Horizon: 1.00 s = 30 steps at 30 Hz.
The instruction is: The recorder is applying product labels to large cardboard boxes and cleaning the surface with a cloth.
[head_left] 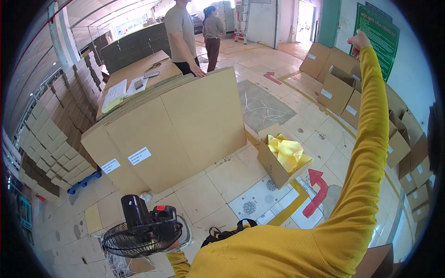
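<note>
My right arm in a yellow sleeve stretches up and out to the right. My right hand (359, 41) is closed in a fist with nothing visible in it, in front of a green wall poster (378, 32) and above stacked cardboard boxes (340, 88). My left hand (173, 245) is mostly hidden behind the cage of a black floor fan (141, 236) at the lower left; only a sliver of it shows at the fan's rim, and its grip is unclear.
A tall stack of flat cardboard sheets (185, 125) stands in the middle. An open box with yellow sheets (283, 156) sits on the tiled floor. Two people (181, 34) stand by a table with papers (125, 85). More boxes (408, 148) line the right wall.
</note>
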### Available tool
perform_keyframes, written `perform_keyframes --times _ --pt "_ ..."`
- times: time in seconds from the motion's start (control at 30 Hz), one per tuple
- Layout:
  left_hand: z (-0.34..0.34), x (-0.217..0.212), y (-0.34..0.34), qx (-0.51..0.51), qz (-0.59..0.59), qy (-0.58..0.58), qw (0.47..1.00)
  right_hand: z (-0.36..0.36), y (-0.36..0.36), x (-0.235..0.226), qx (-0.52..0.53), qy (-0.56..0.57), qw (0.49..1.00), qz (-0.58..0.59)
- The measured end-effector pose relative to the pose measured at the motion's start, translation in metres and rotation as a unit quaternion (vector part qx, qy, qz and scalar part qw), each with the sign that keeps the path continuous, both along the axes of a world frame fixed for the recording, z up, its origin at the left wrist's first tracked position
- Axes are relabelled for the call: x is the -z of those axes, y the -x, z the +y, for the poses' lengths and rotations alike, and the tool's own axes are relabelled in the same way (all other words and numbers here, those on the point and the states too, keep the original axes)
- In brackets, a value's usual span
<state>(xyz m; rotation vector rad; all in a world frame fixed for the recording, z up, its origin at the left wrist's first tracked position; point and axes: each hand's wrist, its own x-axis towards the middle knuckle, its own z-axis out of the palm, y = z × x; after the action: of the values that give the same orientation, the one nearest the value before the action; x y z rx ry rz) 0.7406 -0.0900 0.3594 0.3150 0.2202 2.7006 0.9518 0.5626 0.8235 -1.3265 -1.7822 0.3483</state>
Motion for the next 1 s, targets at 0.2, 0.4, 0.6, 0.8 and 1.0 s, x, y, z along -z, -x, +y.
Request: perform_keyframes --times 0.2,0.4,0.6,0.8,1.0 --pt "-0.008 0.003 0.033 0.018 0.006 -0.019 1.000 -0.023 0.022 -0.010 0.011 -0.005 1.000 -0.013" --pt "-0.017 0.003 0.070 0.030 0.010 -0.040 0.999 -0.068 0.060 -0.004 0.007 -0.067 0.998 -0.015" --pt "-0.019 0.003 0.109 0.054 0.018 -0.057 0.997 -0.204 0.161 0.089 -0.304 -0.166 0.938 -0.029" --pt "-0.009 0.000 0.137 0.091 0.020 -0.060 0.994 -0.383 0.242 0.221 -0.745 0.030 0.665 -0.044" --pt "-0.001 0.006 0.151 0.091 -0.001 -0.016 0.996 -0.462 0.297 0.259 -0.832 0.035 0.548 -0.075"
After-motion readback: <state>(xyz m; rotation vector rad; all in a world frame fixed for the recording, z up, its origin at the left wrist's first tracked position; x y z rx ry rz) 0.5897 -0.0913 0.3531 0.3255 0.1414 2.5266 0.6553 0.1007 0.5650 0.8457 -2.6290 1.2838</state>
